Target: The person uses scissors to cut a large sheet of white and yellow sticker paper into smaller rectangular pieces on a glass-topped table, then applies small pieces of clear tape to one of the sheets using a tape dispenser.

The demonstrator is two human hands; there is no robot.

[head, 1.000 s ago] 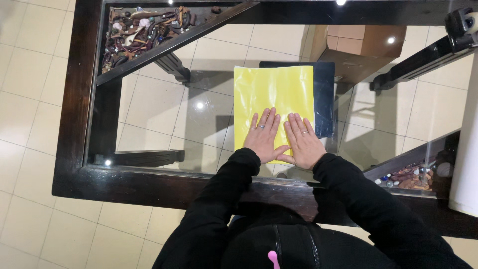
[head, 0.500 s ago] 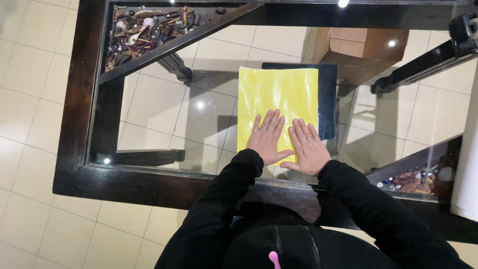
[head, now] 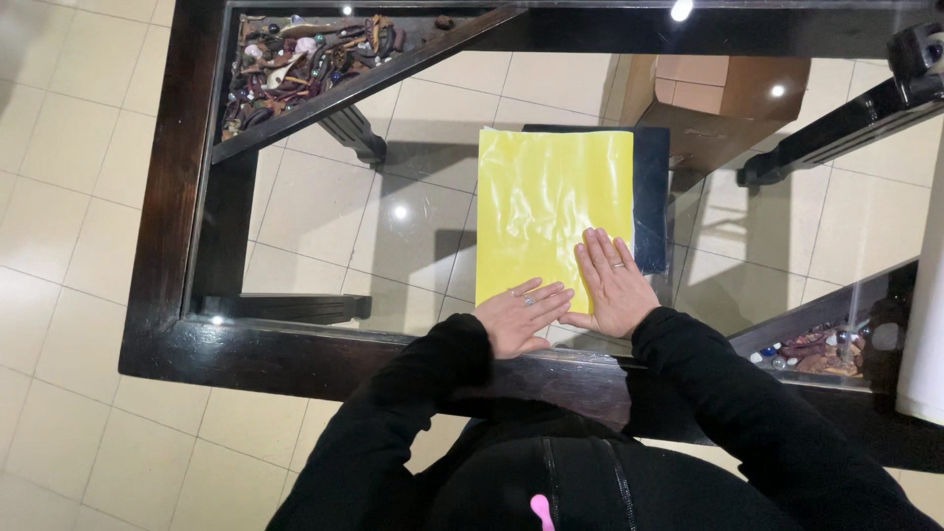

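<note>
A glossy yellow sheet [head: 551, 202] lies flat on the glass top of a dark wooden table [head: 167, 197], partly covering a dark blue sheet [head: 651, 197] that shows along its right side. My right hand [head: 615, 285] presses flat on the yellow sheet's lower right part, fingers together and pointing away from me. My left hand [head: 519, 317] lies flat at the sheet's near edge, turned sideways with its fingers pointing right toward my right hand. Both wear rings. Neither hand grips anything.
Beads and small trinkets fill a triangular corner compartment [head: 305, 54] at the far left and another compartment [head: 821, 349] at the near right. A cardboard box [head: 728, 84] shows through the glass. A white roll [head: 926, 324] stands at the right edge.
My left hand has slid back toward me and rotated, its fingers now pointing right at the sheet's near edge. My right hand stays pressed on the sheet.
</note>
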